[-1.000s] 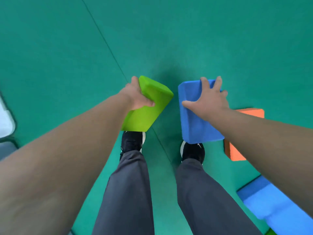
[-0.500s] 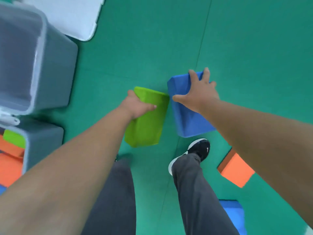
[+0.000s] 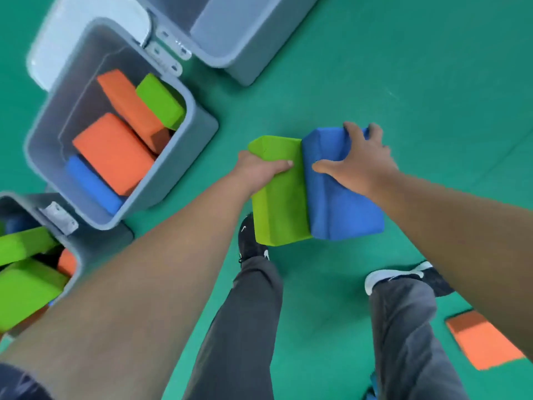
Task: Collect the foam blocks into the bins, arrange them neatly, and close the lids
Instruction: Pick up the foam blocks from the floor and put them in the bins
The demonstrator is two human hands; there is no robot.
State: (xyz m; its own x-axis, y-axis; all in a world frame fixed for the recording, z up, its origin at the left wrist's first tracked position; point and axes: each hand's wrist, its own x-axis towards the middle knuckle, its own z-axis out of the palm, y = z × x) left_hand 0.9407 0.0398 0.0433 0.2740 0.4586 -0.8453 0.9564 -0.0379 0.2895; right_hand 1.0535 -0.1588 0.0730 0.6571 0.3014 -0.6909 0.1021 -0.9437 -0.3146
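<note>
Green block [image 3: 281, 197] and blue block [image 3: 343, 203] are held above the floor, long sides touching, green in left hand [image 3: 259, 168], blue in right hand [image 3: 360, 160]. Middle bin [image 3: 184, 157], grey and open, holds two orange blocks [image 3: 112, 151], a green piece [image 3: 160, 101] and a blue piece [image 3: 92, 183], loosely piled and tilted. Its pale lid [image 3: 83, 30] is swung back. Far bin [image 3: 239, 62] is open, contents hidden. Near bin [image 3: 79, 256] holds green slabs [image 3: 26, 287], untidy. Loose orange block [image 3: 481, 339] lies flat on the floor, well apart.
</note>
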